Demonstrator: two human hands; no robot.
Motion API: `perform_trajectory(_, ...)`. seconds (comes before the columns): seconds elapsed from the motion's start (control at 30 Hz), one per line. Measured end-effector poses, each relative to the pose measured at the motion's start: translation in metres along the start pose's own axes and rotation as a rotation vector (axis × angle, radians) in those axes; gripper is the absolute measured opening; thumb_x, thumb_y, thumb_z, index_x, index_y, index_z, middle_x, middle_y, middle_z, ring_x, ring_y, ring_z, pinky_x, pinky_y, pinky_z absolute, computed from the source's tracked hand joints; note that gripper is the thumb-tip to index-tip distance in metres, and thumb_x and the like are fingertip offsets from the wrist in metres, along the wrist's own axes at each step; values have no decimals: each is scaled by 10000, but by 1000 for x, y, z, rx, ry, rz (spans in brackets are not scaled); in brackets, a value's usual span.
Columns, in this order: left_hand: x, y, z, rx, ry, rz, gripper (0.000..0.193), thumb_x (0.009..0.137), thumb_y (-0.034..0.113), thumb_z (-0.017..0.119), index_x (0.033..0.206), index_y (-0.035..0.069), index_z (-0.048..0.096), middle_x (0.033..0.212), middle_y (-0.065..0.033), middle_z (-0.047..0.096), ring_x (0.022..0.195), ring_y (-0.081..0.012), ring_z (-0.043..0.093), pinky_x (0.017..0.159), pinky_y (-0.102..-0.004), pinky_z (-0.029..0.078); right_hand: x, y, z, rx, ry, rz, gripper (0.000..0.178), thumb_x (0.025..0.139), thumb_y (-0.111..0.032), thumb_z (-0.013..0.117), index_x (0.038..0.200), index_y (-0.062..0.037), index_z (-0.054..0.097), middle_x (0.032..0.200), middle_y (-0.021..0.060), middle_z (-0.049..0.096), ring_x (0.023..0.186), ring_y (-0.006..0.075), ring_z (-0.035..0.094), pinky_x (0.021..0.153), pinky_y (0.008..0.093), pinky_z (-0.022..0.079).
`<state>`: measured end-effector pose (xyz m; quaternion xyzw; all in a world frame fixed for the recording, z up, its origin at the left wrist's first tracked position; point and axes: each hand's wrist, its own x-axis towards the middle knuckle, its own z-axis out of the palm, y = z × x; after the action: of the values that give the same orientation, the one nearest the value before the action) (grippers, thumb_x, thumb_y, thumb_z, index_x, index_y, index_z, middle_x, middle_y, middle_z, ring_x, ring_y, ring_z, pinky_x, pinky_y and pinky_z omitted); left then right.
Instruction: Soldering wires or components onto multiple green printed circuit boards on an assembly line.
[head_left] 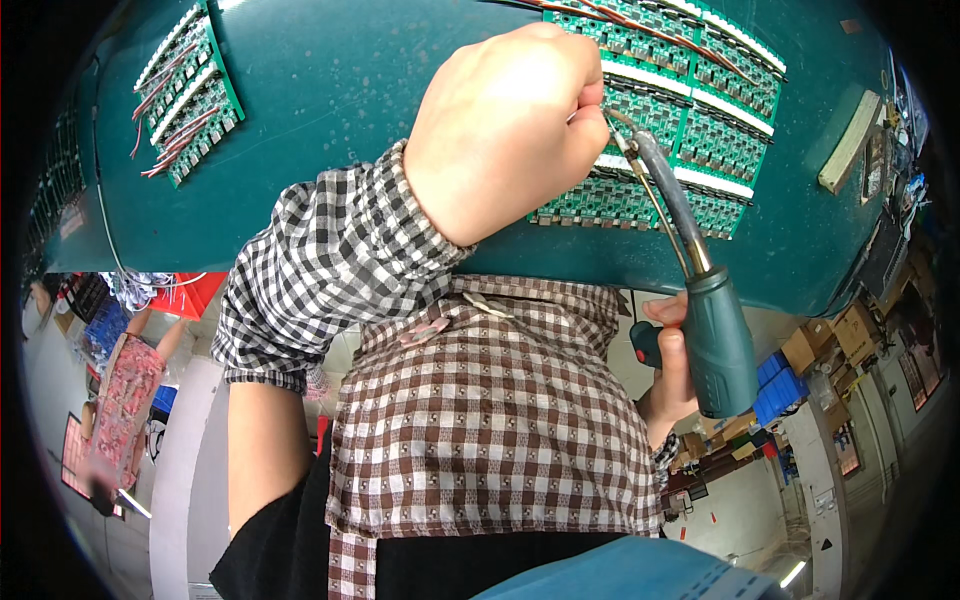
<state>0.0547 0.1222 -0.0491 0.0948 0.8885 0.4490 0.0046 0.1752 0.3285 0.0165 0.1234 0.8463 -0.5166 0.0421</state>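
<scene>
My right hand (pixel 675 372) grips the green handle of a soldering gun (pixel 722 345). A trigger shows by its fingers. The gun's metal barrel and a thin tube beside it run up to a tip close to my left hand (pixel 510 125). That hand is closed over a panel of green circuit boards (pixel 715 110), its fingertips turned away, and what it pinches is hidden. White strips cross the panel in rows. Red and dark wires (pixel 640 28) lie over the panel's far part.
A smaller board panel (pixel 190 95) with red and white wires lies at the far left of the green table (pixel 310 90). A pale bar (pixel 850 140) and dark clutter sit at the right edge. Behind to the left, another person (pixel 130 400) is in view; boxes (pixel 840 340) stand at right.
</scene>
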Motion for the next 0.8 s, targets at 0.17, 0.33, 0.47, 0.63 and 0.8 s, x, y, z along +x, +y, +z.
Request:
perform_trajectory(0.17, 1, 1, 1, 0, -1, 12, 83, 689, 30, 647, 740, 41, 581, 660, -56, 536, 566, -163, 540, 520, -288, 445, -2, 2, -1, 5, 10, -6, 308, 804, -180, 656, 923, 98, 599, 787, 168, 619, 711, 253, 624, 658, 363, 517)
perform_trajectory(0.33, 0, -1, 1, -15, 25, 12, 65, 679, 53, 633, 703, 44, 573, 664, -88, 559, 604, -241, 566, 550, -351, 466, -3, 2, 1, 62, 59, -17, 374, 801, -202, 673, 986, 108, 577, 771, 159, 606, 707, 266, 628, 631, 377, 539)
perform_trajectory(0.47, 1, 0, 2, -17, 39, 22, 62, 670, 74, 618, 667, 46, 563, 668, -121, 578, 643, -319, 590, 583, -415, 488, -2, 0, 1, 40, 41, -14, 389, 797, -208, 679, 993, 112, 576, 767, 161, 604, 691, 264, 626, 629, 378, 538)
perform_trajectory(0.63, 1, 0, 2, -19, 36, 27, 65, 672, 73, 619, 673, 44, 561, 670, -123, 576, 642, -319, 588, 582, -414, 486, -2, 1, 1, 43, 68, -10, 372, 796, -211, 680, 962, 107, 582, 770, 161, 600, 678, 261, 621, 620, 380, 538)
perform_trajectory(0.8, -3, -2, 2, -2, 19, 20, 92, 691, 25, 649, 740, 40, 573, 668, -57, 536, 566, -159, 542, 518, -284, 446, -2, 2, 1, 80, 57, -23, 333, 805, -208, 662, 903, 98, 576, 773, 166, 584, 673, 268, 611, 619, 391, 540)
